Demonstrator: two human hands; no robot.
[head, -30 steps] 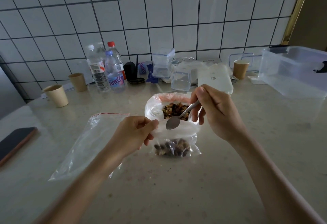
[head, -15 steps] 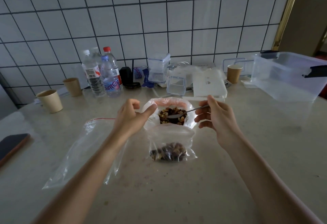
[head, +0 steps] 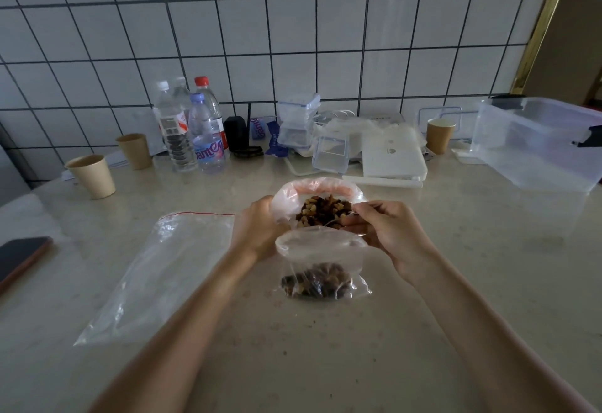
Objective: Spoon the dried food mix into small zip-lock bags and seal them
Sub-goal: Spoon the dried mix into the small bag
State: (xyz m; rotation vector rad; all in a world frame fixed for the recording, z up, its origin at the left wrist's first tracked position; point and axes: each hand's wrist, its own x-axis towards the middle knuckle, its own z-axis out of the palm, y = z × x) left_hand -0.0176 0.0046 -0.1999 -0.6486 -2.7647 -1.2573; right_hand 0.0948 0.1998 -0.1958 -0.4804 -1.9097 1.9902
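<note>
filling is only partly underway, as i'm judging it: the small zip-lock bag [head: 321,262] is standing on the desk [head: 456,266] just in front of me with its mouth gaping open, and a dark layer of the mix is sitting in its bottom while the upper part is showing clear plastic. it is not yet sealed. behind it and touching it, the big bag of dried food mix [head: 322,212] is sitting open, rim rolled down, with plenty of nuts and fruit showing. my left hand [head: 257,230] is curling round the left side of that big bag, gripping its plastic. my right hand [head: 387,233] is reaching in at the big bag's right edge with fingers bent; something thin and pale is peeking out at the fingertips, probably the spoon, though i cannot tell for certain what it is grasping. another clear bag with a red strip [head: 163,269] is lying flat and empty to my left, so i'm reckoning at least that one is waiting too. more scooping, then pressing the zip, is what's remaining
</note>
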